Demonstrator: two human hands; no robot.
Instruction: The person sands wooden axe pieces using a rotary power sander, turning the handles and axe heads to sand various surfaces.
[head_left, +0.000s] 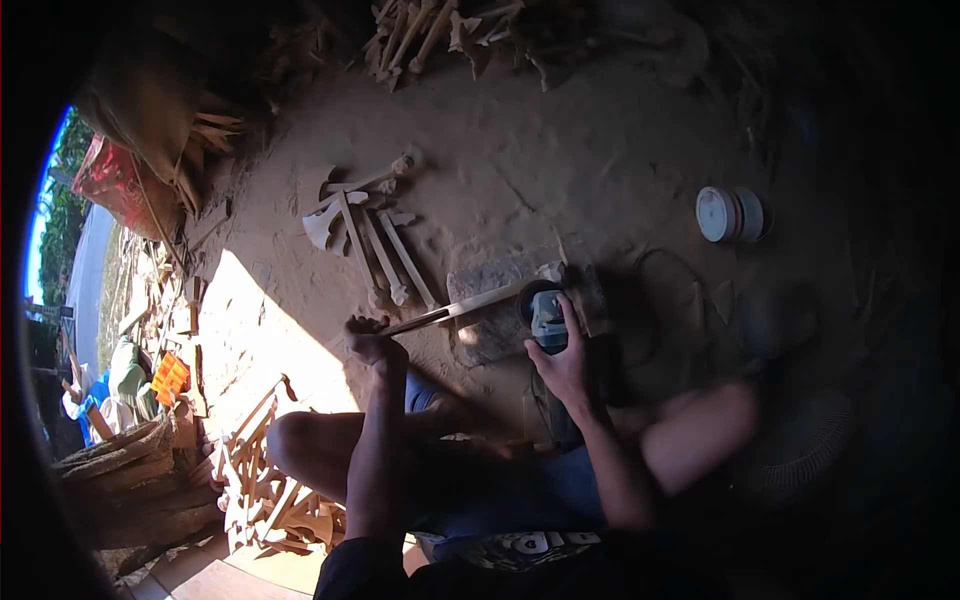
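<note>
My left hand (372, 340) is closed around the near end of a long, pale bone (480, 301) with a knobby far end. The bone slants up to the right, above a worn block (485, 345) on the ground. In my right hand (565, 365) is an angle grinder (548, 322), gripped around its body. Its round, dark disc is against or very close to the bone near the knobby end; I cannot tell whether they touch. Beyond the block, several loose bones (365, 235) lie in a group, one with a broad, flat end.
Heaped bones (415, 35) lie at the far side, and another pile (275, 500) is beside my left knee. A pale tub (730, 215) lies to the right. A cable (680, 262) curves over the dirt floor. A sack (130, 480) and a red bag (115, 185) are on the left.
</note>
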